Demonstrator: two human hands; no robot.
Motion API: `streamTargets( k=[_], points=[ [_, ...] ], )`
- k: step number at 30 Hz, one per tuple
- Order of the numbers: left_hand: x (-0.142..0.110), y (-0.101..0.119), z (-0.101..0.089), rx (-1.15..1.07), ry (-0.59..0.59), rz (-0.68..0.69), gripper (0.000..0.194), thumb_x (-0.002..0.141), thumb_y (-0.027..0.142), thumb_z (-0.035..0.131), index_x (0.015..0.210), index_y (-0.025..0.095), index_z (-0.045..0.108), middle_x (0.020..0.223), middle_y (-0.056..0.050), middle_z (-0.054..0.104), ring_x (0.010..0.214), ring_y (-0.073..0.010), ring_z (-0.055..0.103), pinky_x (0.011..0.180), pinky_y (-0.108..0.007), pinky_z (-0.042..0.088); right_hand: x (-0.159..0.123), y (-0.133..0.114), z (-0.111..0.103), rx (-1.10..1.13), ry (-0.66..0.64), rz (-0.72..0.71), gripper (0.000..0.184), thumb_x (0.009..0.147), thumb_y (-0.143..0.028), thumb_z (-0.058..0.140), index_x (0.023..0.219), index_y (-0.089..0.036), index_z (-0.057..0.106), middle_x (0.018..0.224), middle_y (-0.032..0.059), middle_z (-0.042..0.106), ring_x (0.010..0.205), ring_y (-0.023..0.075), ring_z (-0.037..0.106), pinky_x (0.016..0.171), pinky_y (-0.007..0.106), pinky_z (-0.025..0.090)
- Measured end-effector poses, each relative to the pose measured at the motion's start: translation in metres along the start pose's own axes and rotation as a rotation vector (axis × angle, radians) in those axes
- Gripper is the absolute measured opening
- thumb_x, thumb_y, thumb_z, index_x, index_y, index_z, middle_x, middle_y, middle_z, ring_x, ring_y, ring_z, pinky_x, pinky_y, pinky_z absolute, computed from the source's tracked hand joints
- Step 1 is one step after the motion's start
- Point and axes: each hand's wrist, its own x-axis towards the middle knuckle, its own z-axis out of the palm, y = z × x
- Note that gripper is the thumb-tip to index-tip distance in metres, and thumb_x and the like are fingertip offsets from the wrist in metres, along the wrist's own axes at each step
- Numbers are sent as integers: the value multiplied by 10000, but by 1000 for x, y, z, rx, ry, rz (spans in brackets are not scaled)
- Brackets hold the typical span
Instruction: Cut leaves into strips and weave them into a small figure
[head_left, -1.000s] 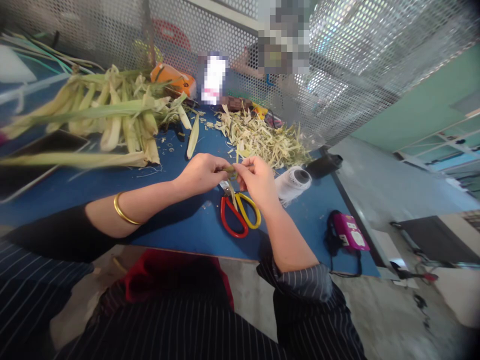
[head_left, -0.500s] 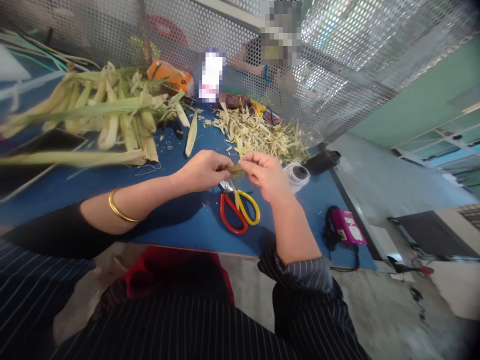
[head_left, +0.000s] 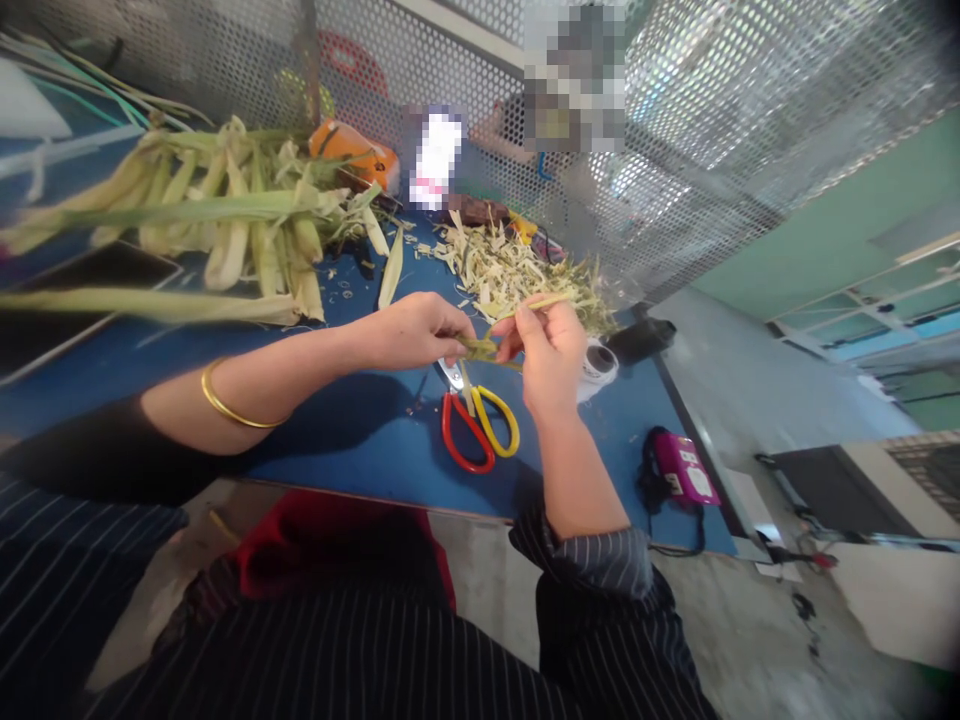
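Note:
My left hand (head_left: 416, 330) pinches one end of a small twisted piece of pale green corn husk (head_left: 481, 348) above the blue table. My right hand (head_left: 553, 355) is closed at its other end, and a narrow husk strip (head_left: 551, 300) lies over its fingers. Just under the hands rest scissors (head_left: 469, 420) with one red and one yellow handle, their tips hidden by my left hand. A white spool of thread (head_left: 600, 365) stands beside my right hand, partly covered by it. Behind the hands is a heap of husk scraps (head_left: 502, 265).
Long corn husks (head_left: 240, 215) are stacked at the left, with a single husk (head_left: 391, 268) nearby. An orange object (head_left: 352, 150) and a lit phone (head_left: 436, 155) stand at the back. A purple box with a cord (head_left: 686, 468) sits near the right edge. A perforated metal screen (head_left: 480, 60) closes off the back.
My right hand has turned and lifted a husk strip up over its fingers. My left hand keeps its pinch on the piece. The whole view has shifted slightly.

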Motion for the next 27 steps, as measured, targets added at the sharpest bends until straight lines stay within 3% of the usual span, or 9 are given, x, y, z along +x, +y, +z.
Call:
streamTargets(
  k=[6,10,13,19,23,27],
  points=[
    [1,-3,-4,-95,-59,45,149,701,185,540,607,182,655,622,17,590,622,-118,505,629,-230,364,-2,1,9,8,27,-103,160,913,-414,462,900,-261,420,762,-6,663,588,127,588,649,305,482],
    [1,-4,-2,-175,-106,5,145,704,204,547,603,176,646,621,13,575,651,-129,515,651,-231,381,-5,1,13,-59,11,-101,136,922,-401,446,926,-268,420,786,1,656,807,165,665,806,342,493],
    [-1,-3,-1,-205,-95,-40,137,694,224,582,587,169,647,586,16,553,596,-118,485,593,-234,357,-6,1,12,-51,-12,-85,107,923,-371,450,928,-266,432,763,-7,654,823,163,673,858,348,480],
    [-3,-3,8,-213,14,-189,214,692,314,668,547,159,643,467,39,428,481,-84,346,476,-248,240,-7,4,15,18,-79,-74,103,916,-356,475,918,-254,457,803,5,676,860,158,664,876,340,473],
    [-2,-6,18,-213,64,-178,253,724,312,645,527,157,609,490,28,479,495,-84,372,503,-250,278,-4,9,13,0,-98,-65,155,917,-407,473,934,-254,466,854,16,682,912,160,661,876,335,479],
    [-2,-1,14,-251,170,-225,271,752,305,639,530,159,586,488,30,472,468,-71,332,473,-252,242,5,9,-1,-132,-57,-146,213,895,-421,520,1020,-250,512,982,40,684,947,164,640,866,321,464]
  ],
)
